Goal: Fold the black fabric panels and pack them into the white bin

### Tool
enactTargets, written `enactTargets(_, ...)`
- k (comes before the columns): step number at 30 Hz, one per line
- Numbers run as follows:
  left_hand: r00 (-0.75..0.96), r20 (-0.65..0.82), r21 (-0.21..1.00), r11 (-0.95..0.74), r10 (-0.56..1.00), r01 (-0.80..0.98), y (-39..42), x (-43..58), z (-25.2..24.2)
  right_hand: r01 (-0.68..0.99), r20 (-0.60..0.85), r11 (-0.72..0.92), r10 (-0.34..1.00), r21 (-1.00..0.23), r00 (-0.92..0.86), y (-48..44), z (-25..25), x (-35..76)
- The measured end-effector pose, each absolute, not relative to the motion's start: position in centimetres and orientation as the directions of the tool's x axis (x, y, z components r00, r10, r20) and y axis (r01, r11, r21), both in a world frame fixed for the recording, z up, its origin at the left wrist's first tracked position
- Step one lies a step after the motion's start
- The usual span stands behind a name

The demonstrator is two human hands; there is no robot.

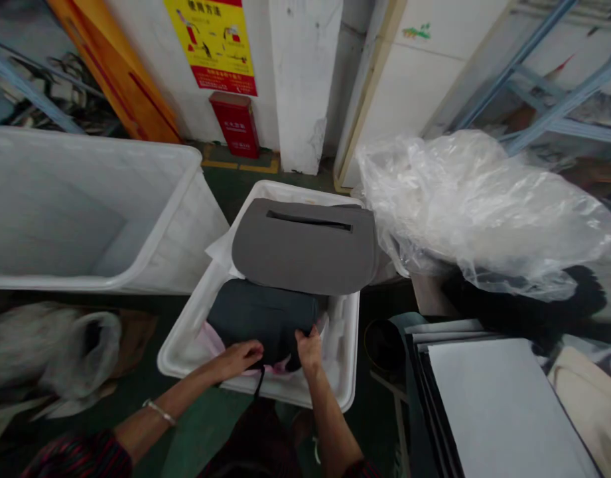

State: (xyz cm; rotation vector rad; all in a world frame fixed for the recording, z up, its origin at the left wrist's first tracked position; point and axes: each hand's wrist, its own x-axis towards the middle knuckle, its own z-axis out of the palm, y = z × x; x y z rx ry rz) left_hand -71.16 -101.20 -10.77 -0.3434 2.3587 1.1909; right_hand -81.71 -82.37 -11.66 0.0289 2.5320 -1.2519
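A white plastic tub (352, 345) stands on the floor in front of me. In its near half lies a stack of dark blue-grey leather-like pieces (265, 311). My right hand (309, 348) pinches the near right corner of these pieces between thumb and fingers. At their near left edge, my left hand (240, 359) is closed with the fingers bent against the material; the fingertips are partly hidden. Behind them, grey rounded bag panels (305, 255) with a long slot lie across the far rim. Pink material (213, 337) shows beneath the dark pieces.
A large white bin (170, 245) stands to the left. Clear plastic bags (484, 199) are heaped at the right, above a stack of grey and white sheets (504, 398). A red box (235, 125) sits by the wall. More plastic wrap (51, 345) lies at lower left.
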Motion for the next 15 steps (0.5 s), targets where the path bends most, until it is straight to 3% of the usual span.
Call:
enactTargets(8,-0.836,-0.543,0.652,0.666,0.077,-0.362,-107.0,-66.2,-6.7,0.217,-0.353,0.625,-0.101,-0.75,-0.93,-82.3,-13.5,-81.8)
enactTargets(15,-0.849,-0.527,0.66,0.647,0.036,-0.382,-105.7,-67.8,-5.5,0.097,-0.269,0.654,-0.167,-0.75,-0.948,-82.0,-13.5,-81.8)
